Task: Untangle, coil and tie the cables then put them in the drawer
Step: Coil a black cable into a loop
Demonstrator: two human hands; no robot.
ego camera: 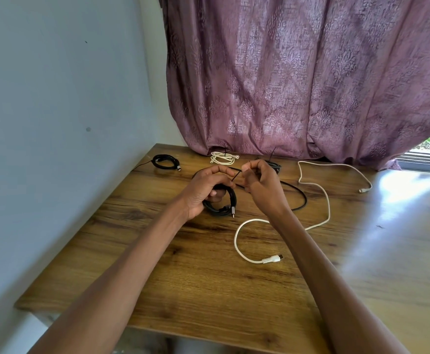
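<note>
Holding a rolled-up black cable (221,204) over the wooden table (208,277), the left hand (206,190) curls round it while the right hand (259,185) pinches a thin black tie (236,177).

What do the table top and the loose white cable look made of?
Table top: wood or wood-look laminate, going by the brown grain; semi-gloss, since window light glares off it. Loose white cable: jacket looks matte, maybe braided or rubbery; too small to tell which. It bends softly.

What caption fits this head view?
Left hand holds a coiled black cable while right hand pinches a thin tie above the table.
</note>
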